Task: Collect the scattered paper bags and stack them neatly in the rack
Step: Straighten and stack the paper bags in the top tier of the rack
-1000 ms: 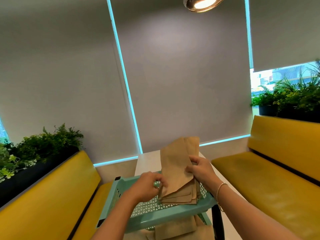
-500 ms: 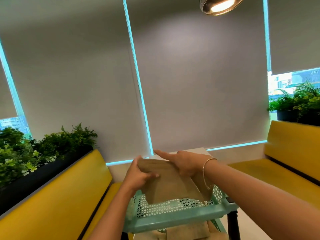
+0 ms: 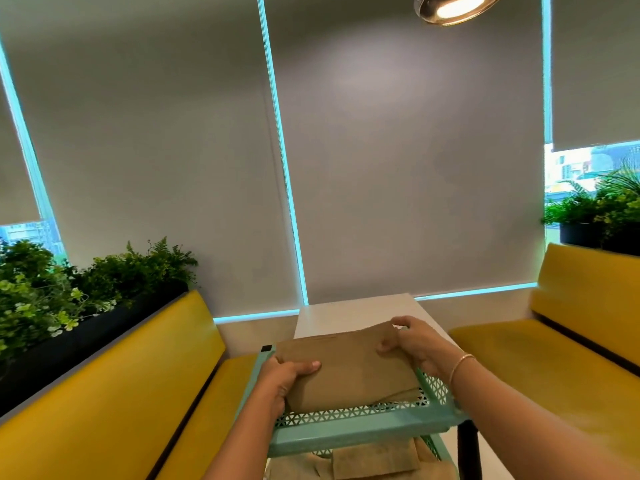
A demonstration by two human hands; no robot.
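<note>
A stack of brown paper bags (image 3: pixel 349 368) lies flat in the top tray of a mint-green perforated rack (image 3: pixel 363 429). My left hand (image 3: pixel 287 379) grips the stack's near left edge, thumb on top. My right hand (image 3: pixel 414 344) holds the far right corner, thumb on top and fingers curled over the edge. More brown paper bags (image 3: pixel 374 460) lie on the rack's lower shelf, partly hidden by the top tray.
A white table (image 3: pixel 360 311) runs beyond the rack to the window blinds. Yellow benches stand on the left (image 3: pixel 121 393) and right (image 3: pixel 554 358). Planters with greenery (image 3: pixel 69 289) sit behind both backrests. A lamp (image 3: pixel 450 6) hangs overhead.
The bags went from upright on their ends to lying flat in the top tray. Both hands moved out to opposite edges of the stack. The camera tilted slightly.
</note>
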